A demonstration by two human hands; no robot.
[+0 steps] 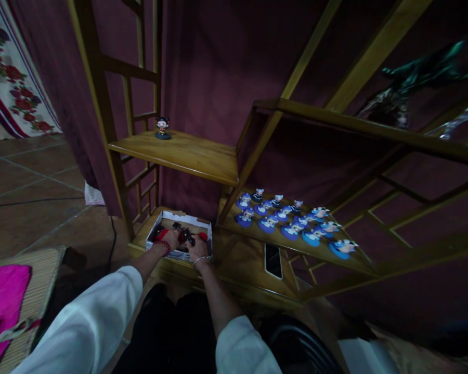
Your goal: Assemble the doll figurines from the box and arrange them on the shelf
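Observation:
An open white cardboard box [207,232] sits on the low wooden shelf, with several small dark and red figurines [185,232] inside. Both hands reach down into it. My left hand [171,240], with a red bead bracelet at the wrist, has its fingers curled at a red and black piece whose details are hidden. Close beside it, my right hand [197,249], wearing a pale bracelet, is closed around a small dark figurine [191,241]. A similar black-haired figurine [163,128] stands upright on the shelf above the box.
Several blue, purple and white figurines [290,230] stand in rows on the raised shelf [359,264] at right. A phone [273,260] lies below them. Wooden uprights [97,119] frame the box's compartment. A dark green sculpture [421,72] is at upper right, and pink cloth [5,291] at left.

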